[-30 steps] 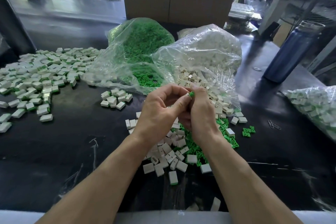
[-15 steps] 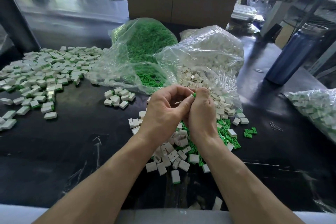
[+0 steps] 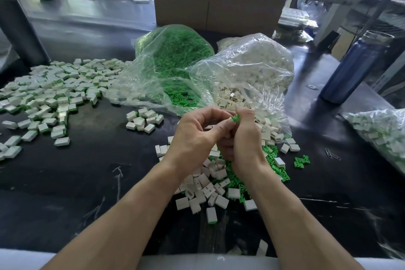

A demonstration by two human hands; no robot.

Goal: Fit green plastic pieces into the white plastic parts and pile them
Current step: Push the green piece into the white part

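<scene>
My left hand and my right hand meet above the black table, fingertips together. Between them sits a small green piece against a white part; the right fingers pinch the green piece and the left fingers pinch the white part, which is mostly hidden. Below my hands lies a loose heap of white parts mixed with green pieces. A large pile of fitted white-and-green parts covers the table's left side, and a small group lies nearer.
Two clear bags lie behind my hands, one of green pieces, one of white parts. A blue bottle stands at the right, another bag of parts at the right edge. A cardboard box stands behind.
My hands have stayed together at the same spot, and a little more of the green piece shows at the fingertips. The view shifted slightly.
</scene>
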